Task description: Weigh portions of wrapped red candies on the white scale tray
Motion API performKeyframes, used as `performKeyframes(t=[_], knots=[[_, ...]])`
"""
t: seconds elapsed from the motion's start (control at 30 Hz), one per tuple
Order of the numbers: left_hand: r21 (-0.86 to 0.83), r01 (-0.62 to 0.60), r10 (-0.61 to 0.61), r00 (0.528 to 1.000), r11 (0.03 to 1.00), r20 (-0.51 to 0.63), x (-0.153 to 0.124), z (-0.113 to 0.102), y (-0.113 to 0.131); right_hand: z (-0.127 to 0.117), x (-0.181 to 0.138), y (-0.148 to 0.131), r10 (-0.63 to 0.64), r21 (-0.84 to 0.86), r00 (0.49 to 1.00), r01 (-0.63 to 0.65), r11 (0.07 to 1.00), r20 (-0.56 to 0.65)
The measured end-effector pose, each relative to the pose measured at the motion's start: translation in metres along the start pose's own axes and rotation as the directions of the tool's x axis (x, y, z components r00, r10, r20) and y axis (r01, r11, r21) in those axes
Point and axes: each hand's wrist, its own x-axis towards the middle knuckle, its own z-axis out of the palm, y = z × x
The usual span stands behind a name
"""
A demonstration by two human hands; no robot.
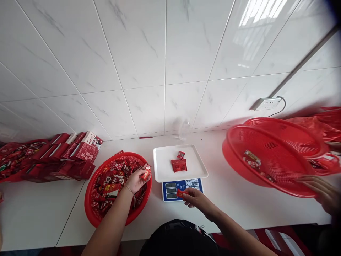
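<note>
My left hand (136, 180) is closed on a red candy packet (146, 172), held above the right rim of a round red basket (88, 202) full of wrapped candies (112, 177). A small red wrapped candy (180, 193) is pinched in my right hand (193, 197), over the front of a blue digital scale (183, 185). On the scale's white tray (162, 167) lie a larger red packet (179, 165) and a small red candy (181, 154). The display digits are too small to read.
At right, another person's hand (321, 192) grips a tilted red basket (231, 156) with a few packets inside; a second red basket (314, 131) stands behind. Red gift boxes (86, 147) line the left. A clear bottle (183, 129) and power strip (268, 103) are by the wall.
</note>
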Motion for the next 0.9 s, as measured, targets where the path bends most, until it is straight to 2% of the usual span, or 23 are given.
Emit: performKeyframes(t=[0.1,0.2,0.27,0.37,0.57,0.67,0.77,0.9], knots=[[0.068,-0.021,0.018,0.999,0.997,0.046,0.011,0.035,-0.002,0.0,-0.002,-0.002,0.001,0.007,1.0,-0.001,1.0,-0.003],[0.057,-0.038,0.037,0.999,0.998,0.019,0.03,0.068,-0.007,0.0,-0.004,-0.002,-0.002,0.018,1.0,0.003,1.0,-0.012],[0.123,-0.074,0.076,0.997,0.99,-0.007,0.043,0.084,-0.009,-0.001,-0.006,-0.001,-0.003,0.024,1.0,0.004,1.0,-0.023],[0.282,-0.134,0.15,0.988,0.95,-0.037,0.059,0.097,-0.009,-0.004,-0.009,0.004,-0.004,0.032,0.999,0.006,0.999,-0.042],[0.434,-0.161,0.17,0.985,0.887,0.019,0.073,0.109,-0.004,-0.008,-0.01,0.009,0.012,0.042,0.998,-0.009,0.999,-0.059],[0.52,-0.199,0.228,0.974,0.83,0.01,0.072,0.11,-0.002,-0.01,-0.01,0.008,0.007,0.036,0.999,-0.005,0.999,-0.051],[0.612,-0.248,0.33,0.944,0.751,-0.023,0.064,0.102,-0.003,-0.012,-0.01,0.007,-0.004,0.038,0.998,0.007,0.999,-0.059],[0.669,-0.298,0.391,0.92,0.681,0.011,0.038,0.074,-0.012,-0.016,-0.007,0.005,-0.004,0.051,0.996,0.008,0.999,-0.086]])
